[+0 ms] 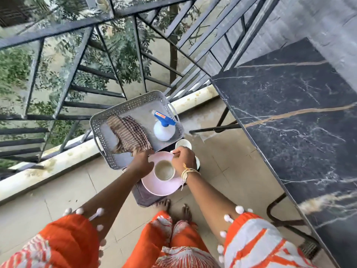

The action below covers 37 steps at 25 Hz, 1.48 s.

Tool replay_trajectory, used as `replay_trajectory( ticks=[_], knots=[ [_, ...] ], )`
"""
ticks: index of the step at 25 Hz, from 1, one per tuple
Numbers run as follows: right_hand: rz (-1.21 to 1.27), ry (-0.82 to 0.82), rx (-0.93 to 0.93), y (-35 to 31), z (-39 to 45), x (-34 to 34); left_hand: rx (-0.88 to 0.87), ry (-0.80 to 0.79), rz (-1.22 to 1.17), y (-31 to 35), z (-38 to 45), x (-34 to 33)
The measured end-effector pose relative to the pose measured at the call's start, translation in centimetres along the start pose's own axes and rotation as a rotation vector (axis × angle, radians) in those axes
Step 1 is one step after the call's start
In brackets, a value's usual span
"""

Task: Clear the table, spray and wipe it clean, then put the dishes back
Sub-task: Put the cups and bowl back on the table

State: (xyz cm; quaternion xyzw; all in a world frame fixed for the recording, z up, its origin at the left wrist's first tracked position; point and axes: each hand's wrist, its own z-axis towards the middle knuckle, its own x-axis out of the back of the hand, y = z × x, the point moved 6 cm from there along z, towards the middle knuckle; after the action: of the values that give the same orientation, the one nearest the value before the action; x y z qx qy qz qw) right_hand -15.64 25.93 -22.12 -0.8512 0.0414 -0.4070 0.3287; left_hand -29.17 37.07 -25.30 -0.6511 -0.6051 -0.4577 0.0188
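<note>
I see left hand (142,163) at far-left rim of pink plate (154,185), fingers hidden, grip unclear. Right hand (183,158) pinches cup (164,170) handle on plate. Spray bottle (164,130), checked cloth (129,135) in grey tray (108,120) beyond. Marble bench (289,113) right.

You've got a black counter (293,117) veined white and gold, a grey lattice-edged basket (123,107), a brown checked cloth (128,133), a white spray bottle (164,130) with blue trigger, a pale pink plate (160,185), a cream cup (164,170), and your orange-and-white sleeves (257,242).
</note>
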Motion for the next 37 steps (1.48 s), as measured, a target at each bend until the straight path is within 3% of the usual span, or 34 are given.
replay_trajectory(
  ticks=[8, 14, 19, 27, 31, 37],
  knots=[
    [-0.126, 0.271, -0.121, 5.5, -2.1, 2.2, -0.081, -0.117, 0.045, 0.2, -0.1, -2.9],
    [-0.241, -0.076, -0.180, 9.2, -1.2, 0.0, -0.188, -0.250, 0.277, 0.7, 0.3, -5.7],
    [-0.215, -0.084, -0.130, 10.4, 0.3, -0.6, -0.152, -0.157, 0.333, 0.3, 0.2, -7.0],
    [-0.197, -0.014, -0.182, 10.8, -0.4, 1.4, -0.108, -0.022, 0.148, 0.5, -1.3, -6.1],
    [-0.037, 0.024, -0.283, 10.7, -2.0, 5.0, -0.206, 0.028, 0.141, 4.4, -3.5, -3.5],
    [0.289, 0.159, -0.230, 6.8, -1.7, 16.3, -0.400, 0.080, 0.216, 17.0, -3.4, 2.0]
  ],
)
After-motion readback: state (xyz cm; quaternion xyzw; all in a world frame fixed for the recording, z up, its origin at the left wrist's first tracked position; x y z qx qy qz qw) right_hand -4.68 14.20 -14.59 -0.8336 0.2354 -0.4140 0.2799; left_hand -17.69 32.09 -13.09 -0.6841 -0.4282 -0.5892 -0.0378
